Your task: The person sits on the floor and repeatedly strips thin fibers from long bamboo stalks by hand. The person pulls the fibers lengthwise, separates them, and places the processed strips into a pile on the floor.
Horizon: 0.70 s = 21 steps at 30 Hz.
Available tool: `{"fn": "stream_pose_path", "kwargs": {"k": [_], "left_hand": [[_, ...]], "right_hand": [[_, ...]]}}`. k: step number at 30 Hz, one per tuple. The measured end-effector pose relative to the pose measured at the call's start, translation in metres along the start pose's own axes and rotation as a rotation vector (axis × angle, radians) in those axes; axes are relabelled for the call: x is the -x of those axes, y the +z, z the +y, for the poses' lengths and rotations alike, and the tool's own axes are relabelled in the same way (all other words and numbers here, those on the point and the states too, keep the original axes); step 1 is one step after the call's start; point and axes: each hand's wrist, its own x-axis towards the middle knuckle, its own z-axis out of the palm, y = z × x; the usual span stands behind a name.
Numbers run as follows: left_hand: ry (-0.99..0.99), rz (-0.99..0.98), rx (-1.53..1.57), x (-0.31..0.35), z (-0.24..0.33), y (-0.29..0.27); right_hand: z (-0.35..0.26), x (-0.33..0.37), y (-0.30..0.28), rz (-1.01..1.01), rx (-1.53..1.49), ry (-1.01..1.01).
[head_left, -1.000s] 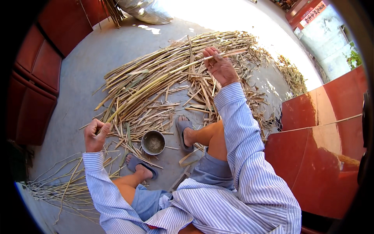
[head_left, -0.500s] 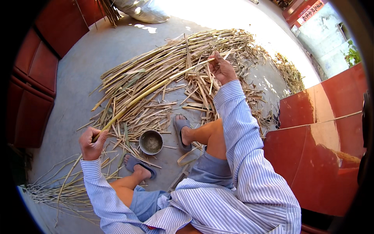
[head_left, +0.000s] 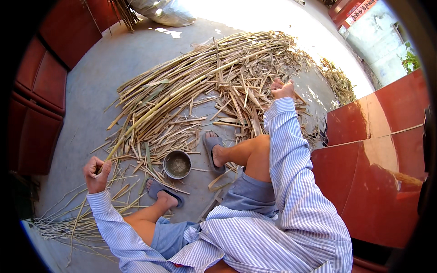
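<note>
My left hand is closed round the lower end of a long yellow-green stalk. The stalk slants up and away over the pile of dry stalks, and its far end blends in with them. Out to the right, my right hand is raised over the loose husks, apart from the stalk. Its fingers are curled, with a small pale bit at them too small to name. Leaf and husk scraps lie under and around the pile.
A metal bowl stands on the floor by my sandalled feet. Thin twigs are spread at lower left. Red cabinets line the left, and red glossy panels the right. A pale sack sits at the back.
My right hand has come off the stalk and moved right. My left hand, still holding the stalk, has shifted slightly left and down.
</note>
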Motion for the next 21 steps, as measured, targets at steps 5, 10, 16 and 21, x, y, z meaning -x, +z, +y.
{"fn": "stream_pose_path", "kwargs": {"k": [5, 10, 16, 21], "left_hand": [[-0.006, -0.005, -0.076, 0.005, 0.007, -0.006], [0.052, -0.047, -0.086, 0.000, -0.004, 0.007], [0.004, -0.002, -0.037, 0.006, 0.001, 0.004], [0.063, -0.021, -0.111, 0.010, 0.004, 0.001]], "right_hand": [[0.064, 0.086, 0.102, -0.145, 0.178, 0.288], [0.081, 0.089, 0.127, -0.363, 0.287, 0.153], [0.088, 0.087, 0.123, -0.240, 0.519, 0.109], [0.070, 0.059, 0.095, 0.027, 0.510, 0.061]]}}
